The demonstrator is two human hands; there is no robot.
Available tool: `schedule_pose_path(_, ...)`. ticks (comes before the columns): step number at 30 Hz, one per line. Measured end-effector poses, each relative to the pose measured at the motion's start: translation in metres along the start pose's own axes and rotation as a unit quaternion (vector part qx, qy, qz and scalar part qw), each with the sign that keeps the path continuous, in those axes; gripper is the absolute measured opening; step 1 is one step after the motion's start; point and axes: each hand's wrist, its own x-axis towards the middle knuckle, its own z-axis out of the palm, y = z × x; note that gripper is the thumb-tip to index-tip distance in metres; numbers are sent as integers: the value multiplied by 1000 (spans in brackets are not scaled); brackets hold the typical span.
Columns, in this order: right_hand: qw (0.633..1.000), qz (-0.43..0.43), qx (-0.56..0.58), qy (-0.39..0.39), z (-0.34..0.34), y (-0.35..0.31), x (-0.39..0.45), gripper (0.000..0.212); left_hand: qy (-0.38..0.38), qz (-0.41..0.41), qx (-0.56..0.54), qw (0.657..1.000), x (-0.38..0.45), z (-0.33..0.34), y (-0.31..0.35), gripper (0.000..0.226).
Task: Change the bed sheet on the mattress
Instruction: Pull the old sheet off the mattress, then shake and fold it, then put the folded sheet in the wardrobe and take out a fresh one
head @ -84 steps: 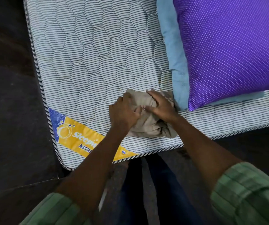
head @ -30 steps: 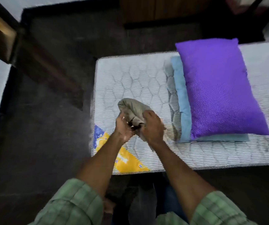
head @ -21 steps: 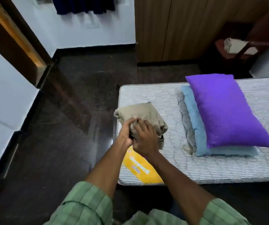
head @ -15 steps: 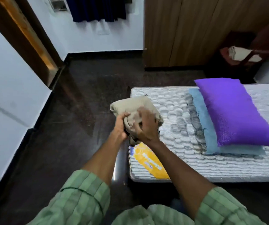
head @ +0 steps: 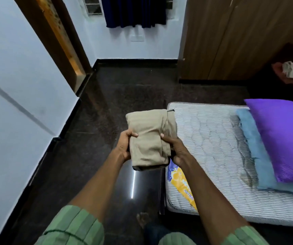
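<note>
Striped quilted bare mattress (head: 213,138) at right, carrying a shiny purple pillow (head: 281,138) stacked on a pale blue pillow (head: 253,147); dark polished stone floor (head: 106,106) at left. Folded beige fabric bed sheet (head: 149,137): held above the floor beside the mattress corner, left hand (head: 124,145) and right hand (head: 175,149) each gripping one side.

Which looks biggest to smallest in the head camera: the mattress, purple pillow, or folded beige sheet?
1. Mattress
2. Purple pillow
3. Folded beige sheet, held in both hands and nearest the camera, so it looks larger than it truly is.

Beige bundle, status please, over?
Left hand and right hand grip folded beige sheet. Mattress bare. Purple pillow on it.
</note>
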Motion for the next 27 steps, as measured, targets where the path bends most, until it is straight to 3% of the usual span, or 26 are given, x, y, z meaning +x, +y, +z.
schedule_pose_path(4,996,-45,40,67,11,-4,66,68,-26,-3,30,999,56,-11,42,49)
schedule_pose_path(7,991,-73,57,97,23,-26,120,63,-58,-16,73,996,110,-15,81,56)
schedule_pose_path(11,983,-85,83,142,44,-71,188,59,-91,51,197,975,177,-16,146,92)
schedule_pose_path(15,979,-97,85,161,68,-126,260,62,-123,113,226,960,239,-10,211,126)
schedule_pose_path(19,978,-102,86,162,87,-168,316,55,-159,144,262,941,294,-2,262,122)
schedule_pose_path(24,973,-113,71,190,97,-222,410,67,-189,179,323,910,388,8,333,127)
schedule_pose_path(27,966,-118,75,219,107,-261,477,51,-202,211,368,883,459,22,385,132)
